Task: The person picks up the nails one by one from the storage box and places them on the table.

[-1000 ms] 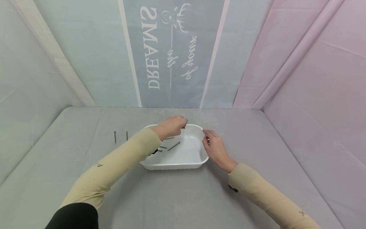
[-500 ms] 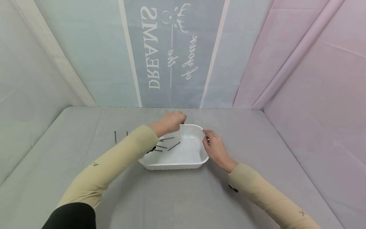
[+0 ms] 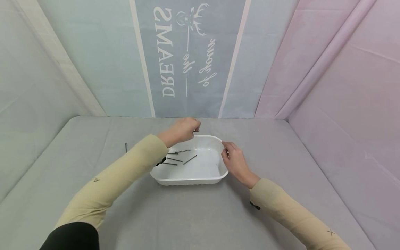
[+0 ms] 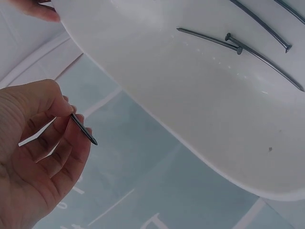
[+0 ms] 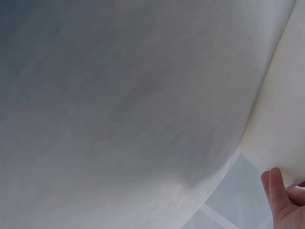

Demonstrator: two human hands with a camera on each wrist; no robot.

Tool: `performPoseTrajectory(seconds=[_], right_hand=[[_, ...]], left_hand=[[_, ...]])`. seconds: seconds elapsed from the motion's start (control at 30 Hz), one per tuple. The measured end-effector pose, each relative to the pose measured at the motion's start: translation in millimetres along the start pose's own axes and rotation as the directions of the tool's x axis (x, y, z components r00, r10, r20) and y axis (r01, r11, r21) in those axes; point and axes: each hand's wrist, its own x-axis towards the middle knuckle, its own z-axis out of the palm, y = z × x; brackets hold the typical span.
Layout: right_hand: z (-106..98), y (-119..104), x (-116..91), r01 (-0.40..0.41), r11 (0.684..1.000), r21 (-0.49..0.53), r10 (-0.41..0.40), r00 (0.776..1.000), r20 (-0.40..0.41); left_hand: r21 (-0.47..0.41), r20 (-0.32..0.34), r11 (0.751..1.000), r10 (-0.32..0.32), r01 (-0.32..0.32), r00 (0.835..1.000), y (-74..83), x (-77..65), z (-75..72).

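Note:
A white tray (image 3: 206, 166) with rounded corners stands mid-table, several dark nails (image 3: 189, 159) lying loose inside it. My left hand (image 3: 182, 130) is over the tray's far rim, pinching one nail (image 4: 84, 130) between thumb and fingertips; its pointed end sticks out in the left wrist view. At the tray's right far corner, my right hand (image 3: 235, 159) grips the rim between thumb and fingers. The right wrist view shows those fingers (image 5: 276, 186) against the outer wall of the tray. The left forearm hides the tray's left end.
Another nail (image 3: 126, 148) lies on the grey tabletop (image 3: 200, 215) left of the tray, partly behind the left sleeve (image 3: 125, 173). A printed cloth backdrop (image 3: 193, 69) rises behind the table's far edge, with fabric walls at both sides.
My left hand has moved slightly left and away toward the far edge, carrying the nail beyond the tray's rim. More nails in the tray show now. The right hand has stayed still.

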Motion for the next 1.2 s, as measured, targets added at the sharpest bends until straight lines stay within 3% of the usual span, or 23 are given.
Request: performPoseTrajectory(seconds=[0.2, 0.47, 0.7, 1.2], right_hand=[[0, 0, 0, -0.002, 1.0, 0.002, 0.002, 1.0, 0.002], [9, -17, -4, -0.046, 0.999, -0.027, 0.046, 0.999, -0.019], [16, -30, -8, -0.076, 0.996, -0.051, 0.073, 0.996, -0.045], [8, -24, -7, -0.064, 0.997, -0.051, 0.063, 0.998, -0.024]], left_hand=[[-0.03, -0.038, 1.0, 0.007, -0.008, 0.999, -1.7, -6.0, -6.5], [-0.017, -0.059, 0.997, 0.075, -0.076, 0.995, -18.8, -19.1, -12.1], [-0.014, -0.157, 0.987, 0.157, -0.161, 0.975, -31.9, -35.4, -22.4], [-0.13, -0.218, 0.982, 0.108, -0.139, 0.97, -26.3, -57.4, -42.5]])
